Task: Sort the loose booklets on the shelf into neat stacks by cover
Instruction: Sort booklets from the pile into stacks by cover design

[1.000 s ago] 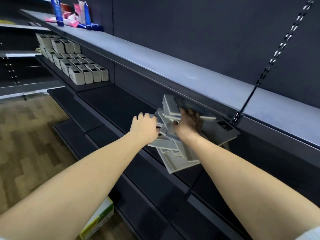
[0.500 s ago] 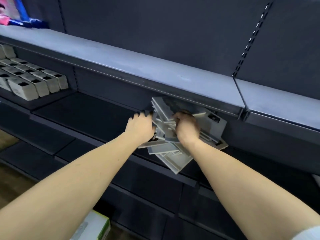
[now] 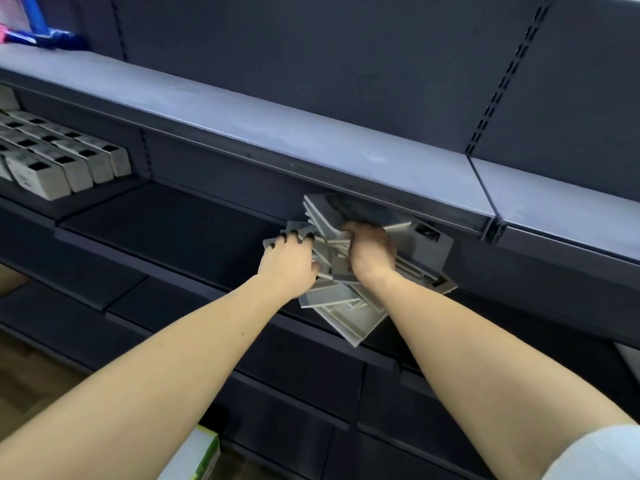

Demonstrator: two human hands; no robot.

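— Where are the booklets?

— A loose pile of grey booklets (image 3: 341,299) lies on the dark shelf (image 3: 173,223), tucked under the front lip of the paler shelf above (image 3: 277,133). They fan out at all angles, and the lowest ones jut past the shelf's front edge, below the wrists.

— And the hands?

— Both reach into the pile, close together but not touching. The left hand (image 3: 289,261) rests on the pile's left side; its fingers, with dark nails, curl over the edges of the upper booklets and the thumb is tucked under toward the pile. The right hand (image 3: 370,252) sits just to the right of it, in shadow, its fingers bent down round a bunch of booklets in the middle of the heap.

— What lies beyond the hands?

— To the right of the right hand a larger grey booklet (image 3: 424,249) slants up against the underside of the upper shelf. Far to the left of the left hand, rows of small pale boxes (image 3: 65,157) stand on the same level. Farther up and left, pink and blue packages (image 3: 31,32) sit on the upper shelf. Below the left forearm, a white and green box (image 3: 195,457) shows near the floor.
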